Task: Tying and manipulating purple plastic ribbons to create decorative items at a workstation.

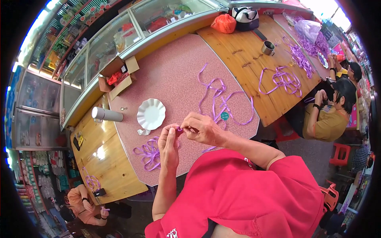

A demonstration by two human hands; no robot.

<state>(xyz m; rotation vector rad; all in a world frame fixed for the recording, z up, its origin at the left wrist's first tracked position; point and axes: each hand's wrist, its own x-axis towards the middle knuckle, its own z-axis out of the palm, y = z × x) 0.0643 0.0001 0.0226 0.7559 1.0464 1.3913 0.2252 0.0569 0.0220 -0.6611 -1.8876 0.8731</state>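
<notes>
My left hand (169, 139) and my right hand (201, 127) meet above the pink speckled table (170, 63). Between their pinched fingertips is a short piece of purple ribbon (179, 129); most of it is hidden by the fingers. A loose heap of purple ribbon (147, 154) lies just left of my left hand. Beyond my right hand, more purple ribbon (216, 95) spreads in loops, with a small round teal tag (224, 116) on it. A white scalloped plate (151, 114) sits to the left of both hands, a crumpled clear wrapper (143, 132) beside it.
A grey thermos (107, 114) lies at the table's left edge, near an open cardboard box (119, 75). The wooden table (238, 51) on the right bears ribbon loops (281, 81) and a metal mug (268, 48). Co-workers sit right (327, 119) and lower left (81, 206).
</notes>
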